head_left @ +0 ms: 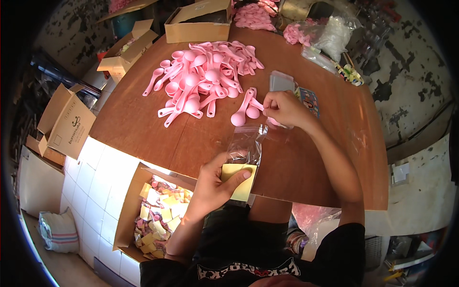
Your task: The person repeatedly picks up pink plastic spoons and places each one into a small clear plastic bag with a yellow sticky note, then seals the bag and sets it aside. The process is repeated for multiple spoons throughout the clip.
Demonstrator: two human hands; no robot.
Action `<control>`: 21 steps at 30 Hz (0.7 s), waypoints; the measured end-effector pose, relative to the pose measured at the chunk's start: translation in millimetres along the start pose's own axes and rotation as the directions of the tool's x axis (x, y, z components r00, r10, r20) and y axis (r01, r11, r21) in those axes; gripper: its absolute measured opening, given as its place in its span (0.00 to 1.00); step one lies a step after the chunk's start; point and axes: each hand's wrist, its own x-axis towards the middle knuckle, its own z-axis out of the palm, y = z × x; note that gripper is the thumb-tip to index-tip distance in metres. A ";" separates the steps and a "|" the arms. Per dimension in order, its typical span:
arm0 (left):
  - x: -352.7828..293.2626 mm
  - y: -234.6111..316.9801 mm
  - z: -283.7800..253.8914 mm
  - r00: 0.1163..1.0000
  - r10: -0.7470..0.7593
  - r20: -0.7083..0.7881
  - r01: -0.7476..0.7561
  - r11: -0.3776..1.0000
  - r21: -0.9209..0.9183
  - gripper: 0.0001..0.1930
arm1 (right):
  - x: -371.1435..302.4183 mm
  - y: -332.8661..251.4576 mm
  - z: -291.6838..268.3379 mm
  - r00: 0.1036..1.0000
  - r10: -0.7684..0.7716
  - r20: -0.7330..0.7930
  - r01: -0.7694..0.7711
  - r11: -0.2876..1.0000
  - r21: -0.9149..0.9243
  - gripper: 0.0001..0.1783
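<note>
My left hand [217, 179] grips a small clear plastic bag [245, 143] above the table's near edge, thumb pressed on its front. A yellow card [238, 177] fills the bag's lower part; the bag's open-looking top points away from me. To the right, my right hand [289, 107] is closed in a pinch just beside a few pink measuring spoons [237, 118]. What its fingertips hold, if anything, I cannot make out. Something pink shows partly under that hand. Behind it lie a stack of clear plastic sleeves [281, 80] and a printed blue card [310, 101].
A large heap of pink spoons [201, 76] covers the far middle of the brown table [143, 129]. A carton [125, 205] of filled packets stands below its left edge. Another carton [198, 31] and bags of pink pieces [299, 33] line the far side.
</note>
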 end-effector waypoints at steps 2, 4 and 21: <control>3.0 -3.2 3.1 1.000 -0.004 0.011 0.004 1.000 -0.005 0.18 | -4.5 15.7 -0.9 0.999 0.050 -0.016 -0.046 0.980 0.196 0.17; 6.2 -2.3 4.8 1.000 -0.011 0.019 0.011 1.000 -0.007 0.18 | -13.7 17.8 -3.6 0.995 0.097 -0.018 -0.082 0.918 0.388 0.18; 33.1 -10.3 73.6 0.981 0.084 0.174 -0.102 0.990 0.095 0.18 | -136.9 -14.4 -4.4 0.888 0.239 -0.392 0.284 0.385 0.878 0.09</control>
